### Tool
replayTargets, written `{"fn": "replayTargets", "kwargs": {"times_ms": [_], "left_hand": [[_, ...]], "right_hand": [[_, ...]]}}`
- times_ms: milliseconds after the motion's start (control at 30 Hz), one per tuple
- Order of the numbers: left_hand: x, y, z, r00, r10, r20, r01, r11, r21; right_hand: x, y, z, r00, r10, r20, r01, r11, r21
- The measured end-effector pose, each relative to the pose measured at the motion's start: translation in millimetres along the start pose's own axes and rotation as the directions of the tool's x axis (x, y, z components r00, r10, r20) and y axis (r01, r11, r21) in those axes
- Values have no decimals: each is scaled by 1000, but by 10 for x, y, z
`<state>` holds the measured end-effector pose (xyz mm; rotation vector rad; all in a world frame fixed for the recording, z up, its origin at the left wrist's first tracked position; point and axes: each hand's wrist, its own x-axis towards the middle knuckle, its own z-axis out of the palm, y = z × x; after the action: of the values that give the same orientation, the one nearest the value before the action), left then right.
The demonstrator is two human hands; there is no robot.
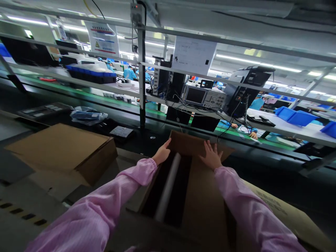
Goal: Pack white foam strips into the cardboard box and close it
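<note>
Both hands are on the cardboard box (207,196) at lower centre of the frame, and neither grip is a real clench. Left hand (162,153) curls over the far left corner of the box, fingers hooked on the edge, as if to steady that side. Right hand (211,156) lies flat, fingers spread, pressing on the brown flap (194,144) at the far end, which looks like a way to hold the flap down while the other side stands open. Pink sleeves (105,206) run up from the bottom edge.

Now the box itself: plain brown board, long, top partly open, a dark gap down its left half with a pale tube (168,190) lying lengthwise inside. Its right flap is already folded flat. It sits on the dark surface (275,182) just in front of the person.

Centre left, a second box (65,150) rests closed, well apart. Beyond, a metal rail (141,70) and a test instrument (203,96) upper middle.
</note>
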<state>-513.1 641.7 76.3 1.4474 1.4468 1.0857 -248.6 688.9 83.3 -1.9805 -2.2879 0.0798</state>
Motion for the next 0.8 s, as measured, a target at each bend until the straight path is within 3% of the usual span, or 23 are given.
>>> {"fn": "replayTargets", "kwargs": {"times_ms": [133, 167, 200, 233, 300, 367, 433, 467, 533, 567, 633, 700, 767, 800], "left_hand": [[-447, -145, 603, 980, -28, 195, -4, 987, 162], [-562, -217, 757, 956, -56, 288, -11, 974, 228], [-657, -297, 872, 877, -115, 467, -70, 930, 361], [-726, -382, 935, 830, -153, 536, -72, 924, 376], [-776, -546, 874, 768, -157, 621, -107, 925, 365], [-732, -694, 606, 797, -108, 594, -88, 953, 291], [-661, -827, 254, 832, -140, 536, -20, 959, 281], [-638, -891, 87, 853, -159, 497, 17, 960, 279], [-635, -1007, -177, 891, -187, 415, 83, 963, 255], [-652, -1055, -265, 902, -204, 380, 120, 965, 233], [-696, -1114, -369, 913, -242, 328, 191, 965, 180], [-706, -1109, -411, 914, -278, 294, 249, 960, 132], [-653, -1039, -434, 912, -310, 269, 292, 951, 104], [-604, -984, -444, 910, -324, 260, 310, 946, 98]], "right_hand": [[142, -26, -94, 994, -81, 71, 83, 996, -20], [174, -53, -102, 990, -101, 99, 102, 995, -10], [197, -78, -108, 985, -115, 130, 115, 993, 5], [204, -93, -116, 979, -123, 164, 121, 992, 23], [133, -88, -169, 962, -143, 232, 129, 989, 73], [-107, -35, -318, 927, -198, 317, 157, 976, 150], [-537, 31, -577, 837, -313, 449, 208, 941, 267], [-805, 56, -728, 759, -380, 529, 228, 916, 331], [-1361, 72, -991, 488, -619, 615, 315, 782, 538], [-1611, 66, -1063, 431, -694, 576, 375, 719, 586], [-1965, 50, -1033, 533, -636, 559, 424, 772, 473], [-2077, 66, -792, 745, -491, 452, 417, 871, 258], [-1987, 129, -460, 912, -367, 183, 355, 930, 96], [-1901, 169, -301, 945, -322, 48, 320, 946, 52]]}}
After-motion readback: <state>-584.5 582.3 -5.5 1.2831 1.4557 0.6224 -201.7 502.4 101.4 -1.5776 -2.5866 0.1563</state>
